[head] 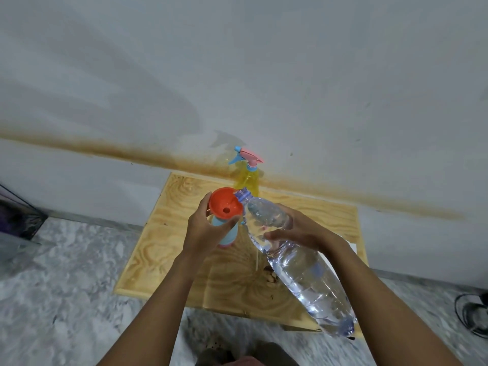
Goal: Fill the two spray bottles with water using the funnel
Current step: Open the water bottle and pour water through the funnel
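An orange funnel (pixel 225 202) sits in the neck of a light blue spray bottle (pixel 229 235) standing on the wooden table (pixel 163 249). My left hand (pixel 204 229) grips that bottle just under the funnel. My right hand (pixel 298 229) holds a large clear water bottle (pixel 298 262) tilted with its open mouth at the funnel's rim. A yellow spray bottle (pixel 248 180) with a pink and blue trigger head stands behind, near the wall.
The small table stands against a white wall with a brown stain line. Grey marbled floor (pixel 66 273) surrounds it. Brown crumbs (pixel 270 277) lie on the tabletop under the water bottle. A dark cable (pixel 472 315) lies at the right edge.
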A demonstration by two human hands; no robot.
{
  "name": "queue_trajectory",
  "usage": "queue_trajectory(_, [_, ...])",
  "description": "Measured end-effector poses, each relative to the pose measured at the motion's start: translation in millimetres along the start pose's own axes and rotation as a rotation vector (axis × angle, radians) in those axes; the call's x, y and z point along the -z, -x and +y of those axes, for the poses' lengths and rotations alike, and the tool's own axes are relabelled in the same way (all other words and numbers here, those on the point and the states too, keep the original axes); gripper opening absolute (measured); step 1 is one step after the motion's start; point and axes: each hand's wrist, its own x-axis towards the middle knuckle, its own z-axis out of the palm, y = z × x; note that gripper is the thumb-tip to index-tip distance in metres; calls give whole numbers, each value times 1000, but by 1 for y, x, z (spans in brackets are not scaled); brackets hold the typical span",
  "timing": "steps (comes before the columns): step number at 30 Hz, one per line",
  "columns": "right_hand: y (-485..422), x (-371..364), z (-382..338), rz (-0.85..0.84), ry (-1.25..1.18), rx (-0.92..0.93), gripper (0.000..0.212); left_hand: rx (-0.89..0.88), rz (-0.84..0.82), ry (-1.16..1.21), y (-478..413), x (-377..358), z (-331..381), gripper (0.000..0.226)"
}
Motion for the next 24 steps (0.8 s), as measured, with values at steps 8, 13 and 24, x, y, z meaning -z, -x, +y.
queue_trajectory(8, [1, -2, -2, -9, 1, 12, 66, -23, 21, -34, -2, 0, -6, 95])
queue_trajectory(13, [1, -4, -4, -7, 2, 10, 64, -46, 20, -69, -4, 3, -8, 99])
queue_trajectory(24, [3, -5, -5, -3, -13, 18, 69, -54, 19, -35, -4, 2, -2, 88])
